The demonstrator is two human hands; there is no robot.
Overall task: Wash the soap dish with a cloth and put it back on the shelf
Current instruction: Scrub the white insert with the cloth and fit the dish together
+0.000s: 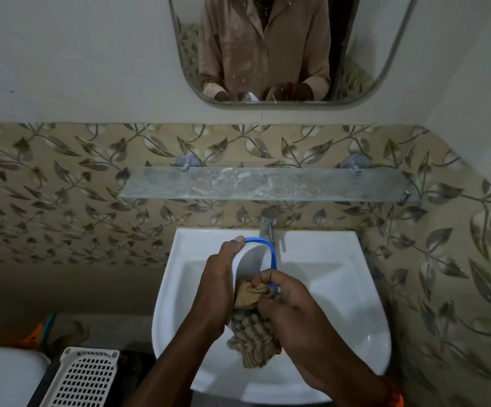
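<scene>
A white soap dish (255, 258) with a blue rim is tilted on edge over the white sink (341, 292). My left hand (219, 284) grips its left side, thumb on the far rim. My right hand (285, 304) pinches a brown-beige cloth (251, 327) against the dish's near end; the cloth hangs down into the basin. A glass shelf (267, 185) is fixed to the tiled wall above the tap (267, 223), with smears on its surface and nothing standing on it.
A mirror (291, 48) hangs above the shelf and reflects a person in a beige shirt. At the lower left sit a white perforated basket (82, 377), a white toilet lid (6, 377) and orange items on the floor. Leaf-patterned tiles cover the walls.
</scene>
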